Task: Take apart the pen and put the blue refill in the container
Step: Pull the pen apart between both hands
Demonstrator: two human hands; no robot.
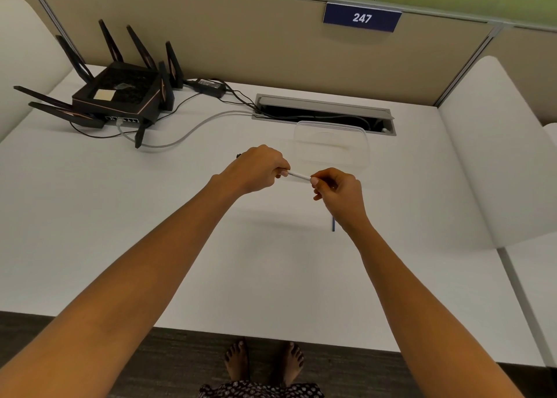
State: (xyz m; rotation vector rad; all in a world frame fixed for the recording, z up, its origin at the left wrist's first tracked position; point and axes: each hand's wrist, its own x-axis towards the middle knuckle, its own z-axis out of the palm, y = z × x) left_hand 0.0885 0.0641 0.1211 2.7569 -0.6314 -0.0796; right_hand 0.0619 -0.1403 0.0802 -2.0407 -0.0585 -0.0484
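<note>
Both hands hold a thin white pen (299, 175) level above the white desk. My left hand (258, 167) pinches its left end, and a dark tip sticks out past the knuckles. My right hand (339, 192) pinches the right end. A blue refill (333, 223) lies on the desk just below my right wrist, partly hidden by it. The clear plastic container (331, 144) stands open on the desk right behind the hands.
A black router (117, 96) with several antennas sits at the back left, with cables trailing to a cable slot (324, 112) in the desk behind the container. White side panels flank the desk. The desk's front edge (271, 334) runs below my forearms.
</note>
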